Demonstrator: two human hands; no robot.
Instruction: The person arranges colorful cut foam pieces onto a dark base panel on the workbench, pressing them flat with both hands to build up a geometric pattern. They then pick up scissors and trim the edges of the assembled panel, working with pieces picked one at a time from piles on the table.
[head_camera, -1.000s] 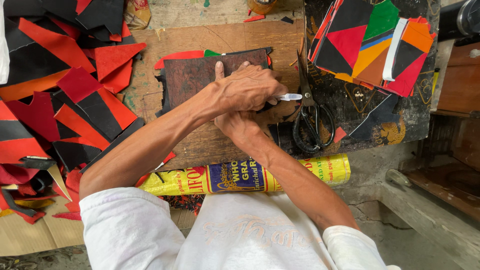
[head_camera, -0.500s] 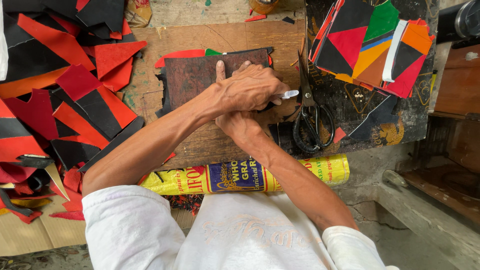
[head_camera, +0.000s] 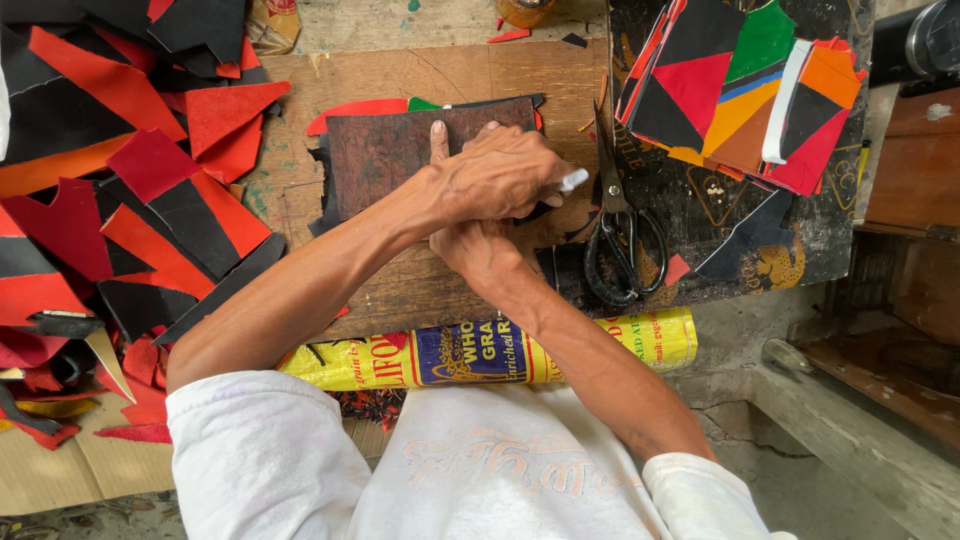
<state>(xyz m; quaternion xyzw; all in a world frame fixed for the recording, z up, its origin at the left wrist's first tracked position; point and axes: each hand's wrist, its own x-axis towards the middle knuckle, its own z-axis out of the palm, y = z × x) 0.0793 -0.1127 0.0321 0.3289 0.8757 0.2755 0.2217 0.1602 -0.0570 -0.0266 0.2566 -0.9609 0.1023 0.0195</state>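
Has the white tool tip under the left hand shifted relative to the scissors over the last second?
Yes, slightly. The white tool tip has drawn back toward the left hand, away from the scissors, which lie where they were.

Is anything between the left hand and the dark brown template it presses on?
Nothing visible: the left hand lies flat on the dark brown template. The right hand is tucked partly beneath it, and the scissors lie off to the right.

A template (head_camera: 400, 150) lies on a paper stack (head_camera: 330, 180) mid-desk (head_camera: 400, 290). The left hand (head_camera: 500, 175) presses on it, crossed over the right hand (head_camera: 480, 250). Scissors (head_camera: 620, 230) lie just right of the hands. Scraps (head_camera: 120, 180) pile at left; cut pieces (head_camera: 740, 90) sit far right. A roll (head_camera: 480, 350) lies along the near edge.
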